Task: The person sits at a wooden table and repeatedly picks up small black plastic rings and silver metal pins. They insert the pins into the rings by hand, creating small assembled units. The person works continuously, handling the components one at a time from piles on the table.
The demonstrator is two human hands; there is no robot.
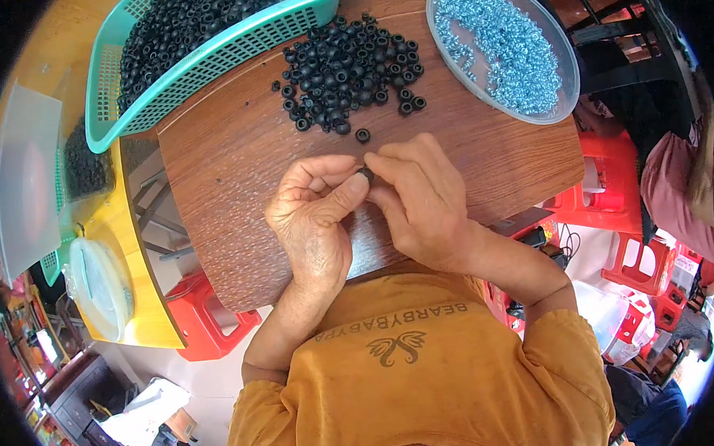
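"Two bare hands at work over a brown wooden table (491,159). Clock centred on the fingertips, twelve pointing away from the wearer. What's in them?"

"One small black piece (366,173), mostly hidden by the fingers. It sits at the centre, where the hands meet above the tabletop."

"State of the fingers?"

"Left hand (312,213): thumb and forefinger together, clamped on the piece. Right hand (422,199): forefinger tip bent down against it, other fingers curled. Right thumb tip is masked by the left thumb, so I can't tell whether that side grips or only touches."

"Nearest thing on the wood?"

"A single black bead (363,135) at twelve, just beyond the fingertips, hole showing. Past it, same bearing, a loose heap of black beads (341,70) (some round, with open holes facing up)."

"Ten to eleven?"

"Teal slatted basket (102,95), well filled with more black beads."

"Between one and two?"

"Clear round tub (571,78) holding shiny light-blue pieces (517,45), too small to make out singly. A bare patch of its floor shows toward the left."

"Lower down the dial?"

"Red stool (200,316) near eight, partly under the table edge. Farther out at eight, a pale round container (102,289) on a yellow table (151,302). Six: the wearer's orange shirt (430,381)."
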